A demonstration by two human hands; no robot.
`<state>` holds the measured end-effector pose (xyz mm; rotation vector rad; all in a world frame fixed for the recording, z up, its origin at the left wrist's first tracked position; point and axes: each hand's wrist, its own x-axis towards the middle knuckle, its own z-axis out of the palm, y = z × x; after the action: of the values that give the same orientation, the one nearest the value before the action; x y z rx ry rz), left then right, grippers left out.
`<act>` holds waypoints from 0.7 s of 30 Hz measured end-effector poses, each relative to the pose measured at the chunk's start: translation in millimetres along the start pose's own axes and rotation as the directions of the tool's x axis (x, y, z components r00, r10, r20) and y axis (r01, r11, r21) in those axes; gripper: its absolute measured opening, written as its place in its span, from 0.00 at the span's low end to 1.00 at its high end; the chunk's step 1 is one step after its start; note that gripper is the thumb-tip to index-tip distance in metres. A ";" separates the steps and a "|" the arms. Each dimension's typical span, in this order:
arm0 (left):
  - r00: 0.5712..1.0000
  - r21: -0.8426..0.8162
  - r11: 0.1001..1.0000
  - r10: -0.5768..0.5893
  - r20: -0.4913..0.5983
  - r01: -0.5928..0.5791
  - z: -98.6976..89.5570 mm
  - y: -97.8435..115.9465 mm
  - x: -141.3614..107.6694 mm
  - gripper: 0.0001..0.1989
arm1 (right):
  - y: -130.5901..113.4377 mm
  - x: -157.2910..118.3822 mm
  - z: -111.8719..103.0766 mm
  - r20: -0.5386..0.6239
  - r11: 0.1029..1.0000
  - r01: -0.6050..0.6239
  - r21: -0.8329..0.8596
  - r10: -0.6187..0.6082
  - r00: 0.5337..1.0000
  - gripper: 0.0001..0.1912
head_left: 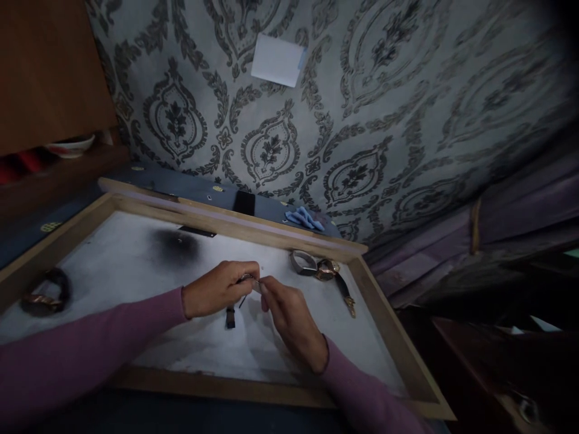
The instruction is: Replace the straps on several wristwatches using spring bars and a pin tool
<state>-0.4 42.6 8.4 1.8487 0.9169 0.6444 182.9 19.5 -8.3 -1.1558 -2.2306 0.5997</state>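
Observation:
In the head view, my left hand (224,286) is closed round a small watch (245,277); only a bit of its metal edge shows between the fingers. Below that hand a dark strap end (230,317) hangs or lies over the white surface; I cannot tell whether it joins the watch. My right hand (287,307) meets the left at the fingertips, pinching something small and pale that the fingers mostly hide. To the right of the hands are a silver-coloured watch (303,263) and a gold-coloured watch with a dark strap (326,269). Another dark-strapped watch (45,295) rests at the far left.
A wooden-rimmed tray (271,389) with a white bottom surrounds the work. A flat dark strip (197,231) lies near its back edge. Behind the rim are a black phone-like object (244,203) and a blue cloth (305,218). White paper (278,60) is on the patterned wall.

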 end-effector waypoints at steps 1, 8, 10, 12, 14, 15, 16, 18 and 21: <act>1.000 -0.008 1.000 0.001 0.010 -0.001 0.4 -0.3 -0.3 0.09 | 0.6 -0.1 -1.4 0.009 1.000 -0.003 0.012 0.003 1.000 0.14; 0.982 -0.108 0.991 -0.053 0.182 0.074 -6.2 -0.7 -4.7 0.10 | 3.4 -2.1 -5.1 0.018 0.997 0.027 -0.075 -0.026 1.000 0.12; 0.966 -0.146 0.985 -0.055 0.254 0.094 -10.6 1.1 -5.3 0.13 | 4.1 -3.3 -6.4 0.002 0.995 0.030 -0.096 -0.030 1.000 0.12; 0.952 -0.179 0.976 -0.064 0.301 0.123 -14.0 2.7 -4.8 0.13 | 4.9 -4.6 -7.6 -0.007 0.994 0.029 -0.105 -0.030 1.000 0.13; 0.947 -0.183 0.973 -0.078 0.310 0.140 -15.5 2.9 -3.5 0.11 | 5.4 -5.7 -8.3 -0.009 0.994 0.030 -0.109 -0.031 0.999 0.13; 0.949 -0.174 0.975 -0.083 0.303 0.141 -15.6 2.4 -2.7 0.10 | 5.4 -6.1 -8.3 -0.009 0.993 0.030 -0.113 -0.031 0.999 0.13; 0.953 -0.163 0.977 -0.085 0.292 0.137 -15.2 1.6 -1.9 0.11 | 5.4 -6.5 -8.3 -0.010 0.993 0.028 -0.116 -0.030 1.000 0.13; 0.961 -0.144 0.983 -0.075 0.267 0.117 -13.7 -0.5 -0.7 0.12 | 5.2 -7.2 -7.7 -0.006 0.992 0.018 -0.122 -0.019 1.000 0.13; 0.972 -0.125 0.990 -0.040 0.230 0.070 -10.7 -3.2 -0.2 0.13 | 5.5 -8.2 -6.6 0.010 0.990 0.003 -0.138 -0.002 1.000 0.14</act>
<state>-9.5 48.8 10.0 1.7307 0.7541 0.4377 194.4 16.5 -8.9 -1.2194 -2.3118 0.4571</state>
